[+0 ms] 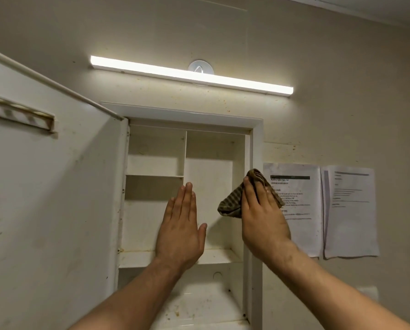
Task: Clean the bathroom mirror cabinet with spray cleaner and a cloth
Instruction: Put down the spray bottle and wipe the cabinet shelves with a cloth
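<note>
With the cabinet (256,148) open and stains at six o'clock, we judge ourselves midway: right hand (262,215) presses the cloth (232,203) flat-fingered, left hand (181,228) flat, empty.

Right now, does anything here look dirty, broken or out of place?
Yes. The open cabinet is empty but grimy: brown specks cover its bottom shelf, and the wall under the light is spotted too. The strip on the door looks worn.
</note>
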`<act>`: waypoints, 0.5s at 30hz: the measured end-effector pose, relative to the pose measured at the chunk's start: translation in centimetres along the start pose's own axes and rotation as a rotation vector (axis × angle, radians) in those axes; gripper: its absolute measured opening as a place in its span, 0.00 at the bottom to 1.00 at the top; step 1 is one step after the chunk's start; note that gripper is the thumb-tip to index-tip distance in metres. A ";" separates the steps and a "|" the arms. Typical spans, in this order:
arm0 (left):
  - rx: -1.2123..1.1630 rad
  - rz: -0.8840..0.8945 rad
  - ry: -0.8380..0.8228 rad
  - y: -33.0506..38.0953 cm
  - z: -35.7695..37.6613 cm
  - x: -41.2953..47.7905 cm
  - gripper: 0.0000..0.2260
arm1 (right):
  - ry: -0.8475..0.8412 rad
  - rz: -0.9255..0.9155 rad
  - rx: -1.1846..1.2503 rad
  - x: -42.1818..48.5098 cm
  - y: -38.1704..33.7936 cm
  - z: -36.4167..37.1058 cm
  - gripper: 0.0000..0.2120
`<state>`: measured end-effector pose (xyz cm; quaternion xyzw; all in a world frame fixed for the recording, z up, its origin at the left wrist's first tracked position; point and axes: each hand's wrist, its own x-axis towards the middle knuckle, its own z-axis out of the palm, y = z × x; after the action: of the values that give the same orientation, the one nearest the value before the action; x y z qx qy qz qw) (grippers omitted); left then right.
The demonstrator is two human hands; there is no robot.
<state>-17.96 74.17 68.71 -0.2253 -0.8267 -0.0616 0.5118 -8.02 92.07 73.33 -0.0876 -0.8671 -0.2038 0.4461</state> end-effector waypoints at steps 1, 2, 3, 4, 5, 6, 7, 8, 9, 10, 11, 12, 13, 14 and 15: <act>0.014 -0.007 -0.009 0.0 -0.1 0.0 0.36 | -0.009 -0.031 -0.037 0.1 0.4 -0.5 0.31; 0.032 -0.016 -0.015 0.1 -0.2 0.0 0.36 | 0.005 -0.064 -0.069 0.5 1.0 -1.3 0.31; 0.044 -0.022 -0.018 0.2 -0.2 0.1 0.36 | 0.023 -0.094 -0.096 1.4 1.7 -2.2 0.30; 0.047 -0.031 -0.016 0.3 -0.2 0.2 0.37 | 0.036 -0.112 -0.115 2.7 2.3 -3.1 0.30; 0.044 -0.042 -0.010 0.3 -0.1 0.2 0.37 | 0.040 -0.116 -0.126 4.2 2.8 -4.1 0.29; 0.041 -0.054 0.001 0.3 -0.1 0.2 0.37 | 0.036 -0.105 -0.133 5.6 3.0 -5.0 0.29; 0.041 -0.067 0.010 0.5 0.1 0.1 0.37 | 0.034 -0.091 -0.128 6.9 3.2 -5.6 0.29; 0.041 -0.074 0.018 0.6 0.2 0.1 0.37 | 0.036 -0.076 -0.113 7.8 3.1 -5.8 0.29; 0.047 -0.081 0.018 0.7 0.3 0.1 0.37 | 0.047 -0.070 -0.090 8.0 3.0 -5.7 0.30; 0.057 -0.085 0.013 0.8 0.3 0.2 0.37 | 0.062 -0.072 -0.071 7.6 2.9 -5.3 0.30; 0.072 -0.092 0.008 0.9 0.4 0.2 0.37 | 0.078 -0.085 -0.060 6.6 2.8 -4.4 0.30; 0.084 -0.101 0.007 1.0 0.4 0.1 0.37 | 0.088 -0.106 -0.051 5.0 2.6 -3.2 0.30; 0.090 -0.111 0.004 1.0 0.4 0.1 0.37 | 0.090 -0.133 -0.037 3.1 2.4 -1.9 0.30; 0.090 -0.121 -0.003 1.3 0.3 -0.2 0.37 | 0.079 -0.163 -0.010 0.8 2.3 -0.5 0.31; 0.085 -0.126 -0.009 1.4 0.3 -0.4 0.37 | 0.061 -0.191 0.020 -1.1 2.1 0.8 0.31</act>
<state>-17.41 75.41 68.01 -0.1513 -0.8435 -0.0576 0.5121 -7.28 94.36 72.64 0.0060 -0.8595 -0.2393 0.4516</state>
